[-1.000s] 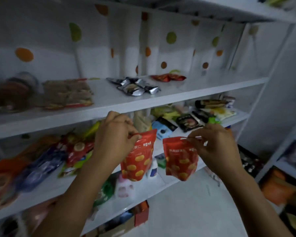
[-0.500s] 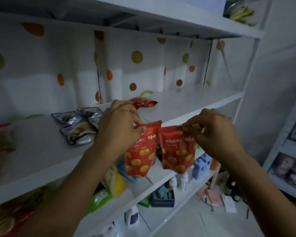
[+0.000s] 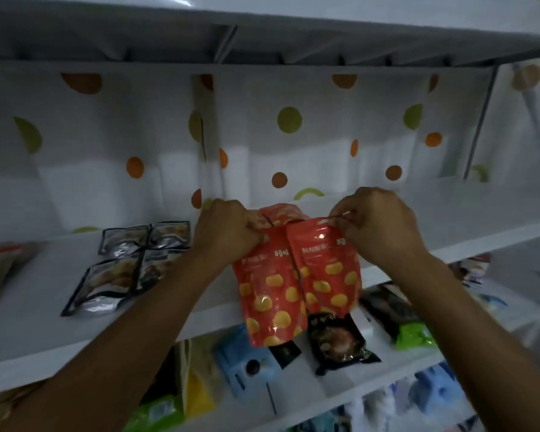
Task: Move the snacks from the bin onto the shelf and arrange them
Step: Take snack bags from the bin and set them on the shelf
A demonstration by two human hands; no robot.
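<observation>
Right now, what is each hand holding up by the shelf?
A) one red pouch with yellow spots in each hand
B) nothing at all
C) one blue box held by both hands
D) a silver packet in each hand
A: the left hand pinches the top of one red pouch and the right hand pinches the top of the other red pouch, while the silver packets lie untouched on the shelf.

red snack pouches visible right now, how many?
3. One hangs from the left hand, one from the right hand, one lies on the shelf behind them, mostly hidden. More may be occluded.
</observation>
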